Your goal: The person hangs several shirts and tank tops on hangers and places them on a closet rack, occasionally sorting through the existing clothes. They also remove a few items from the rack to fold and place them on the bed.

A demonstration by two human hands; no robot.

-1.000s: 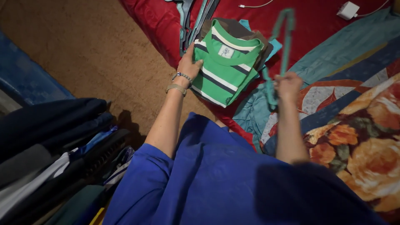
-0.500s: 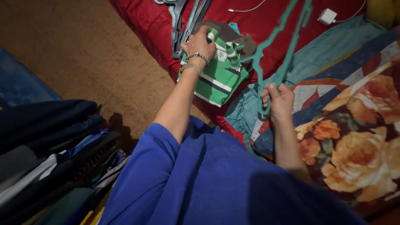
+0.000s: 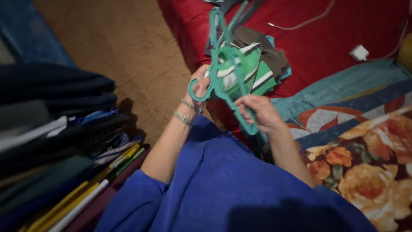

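My right hand (image 3: 257, 112) grips a teal plastic hanger (image 3: 223, 68) by one arm, with the hook curling down by my left hand. My left hand (image 3: 198, 86), with two bracelets at the wrist, clutches a green shirt with white and navy stripes (image 3: 242, 73), lifted off the red bedcover (image 3: 326, 38). The hanger lies across the front of the shirt. A brown garment (image 3: 266, 47) and a light blue one sit under the shirt. My blue dress (image 3: 223, 184) fills the lower frame.
Hung dark clothes on hangers (image 3: 56, 141) crowd the left side. More hangers (image 3: 231, 6) lie at the top of the bed. A white charger (image 3: 358, 52) with a cable rests on the red cover. A floral quilt (image 3: 369, 146) covers the right. Brown carpet (image 3: 120, 51) lies beyond.
My right hand has swung the hanger leftward over the shirt. My left hand has bunched and lifted the striped shirt toward me. The view has shifted left.
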